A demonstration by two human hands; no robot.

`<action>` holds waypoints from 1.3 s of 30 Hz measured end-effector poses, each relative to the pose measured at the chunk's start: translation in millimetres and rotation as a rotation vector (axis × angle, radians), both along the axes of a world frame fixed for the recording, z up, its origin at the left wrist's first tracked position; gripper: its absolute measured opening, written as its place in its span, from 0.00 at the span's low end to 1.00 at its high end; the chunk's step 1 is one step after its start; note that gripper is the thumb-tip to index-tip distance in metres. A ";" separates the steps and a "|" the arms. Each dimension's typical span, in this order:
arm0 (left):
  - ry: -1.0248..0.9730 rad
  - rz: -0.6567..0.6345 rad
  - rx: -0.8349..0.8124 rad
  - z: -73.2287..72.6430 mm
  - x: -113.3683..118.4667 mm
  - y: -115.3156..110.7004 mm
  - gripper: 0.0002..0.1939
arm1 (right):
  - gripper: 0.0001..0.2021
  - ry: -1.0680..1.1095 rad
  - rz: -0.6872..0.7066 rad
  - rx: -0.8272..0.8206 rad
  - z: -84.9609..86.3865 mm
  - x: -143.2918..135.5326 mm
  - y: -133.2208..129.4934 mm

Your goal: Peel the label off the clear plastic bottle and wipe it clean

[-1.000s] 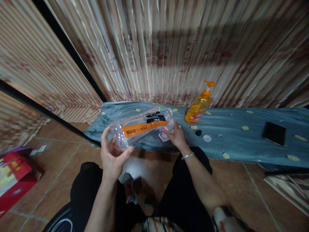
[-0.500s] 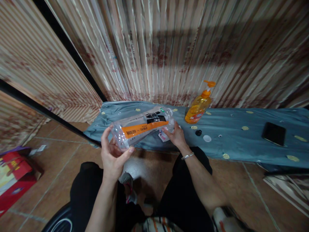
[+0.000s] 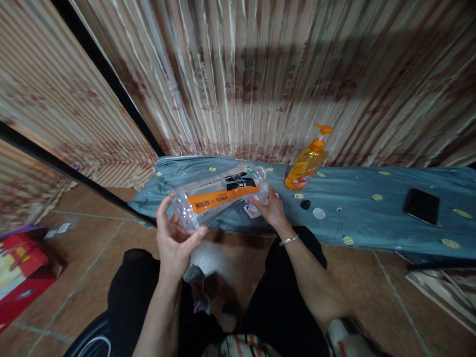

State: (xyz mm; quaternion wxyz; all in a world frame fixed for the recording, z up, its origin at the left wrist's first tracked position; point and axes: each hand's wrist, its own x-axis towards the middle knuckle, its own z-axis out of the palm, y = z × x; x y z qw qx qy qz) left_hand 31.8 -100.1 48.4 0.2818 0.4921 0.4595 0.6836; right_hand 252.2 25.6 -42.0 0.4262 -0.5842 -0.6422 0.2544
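A clear plastic bottle [image 3: 219, 196] with an orange, black and grey label is held tilted in front of me, its right end higher. My left hand [image 3: 177, 240] wraps round its left end, thumb below and fingers behind. At the other end, my right hand [image 3: 274, 210], with a silver bangle on the wrist, grips the bottle; some of its fingers are hidden behind the plastic. Under that end lies a small white and pink packet [image 3: 252, 209], partly covered. Right of my right hand are a small black cap-like piece [image 3: 305, 204] and a white disc [image 3: 319, 213].
A pump bottle [image 3: 303, 166] of orange liquid stands on the blue-grey cloth-covered bench [image 3: 364, 198]. A black phone-like slab [image 3: 422, 206] lies further right. Striped curtains [image 3: 241, 74] hang behind, black poles [image 3: 107, 74] slant at left, and a red box [image 3: 26, 277] sits on the floor.
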 end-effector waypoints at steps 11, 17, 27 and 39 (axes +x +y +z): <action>0.036 0.001 -0.011 1.5 -1.1 -0.1 0.45 | 0.32 0.001 -0.004 -0.005 0.3 0.4 -0.3; 0.023 0.017 0.006 3.5 -0.5 0.6 0.45 | 0.32 0.010 -0.002 -0.009 0.8 0.4 -0.8; 0.004 0.006 -0.002 6.0 -0.8 0.6 0.45 | 0.31 0.020 -0.007 -0.009 1.5 0.0 -0.8; 0.097 0.049 0.039 10.2 -0.7 2.4 0.43 | 0.31 0.023 0.000 -0.028 1.2 0.3 -0.8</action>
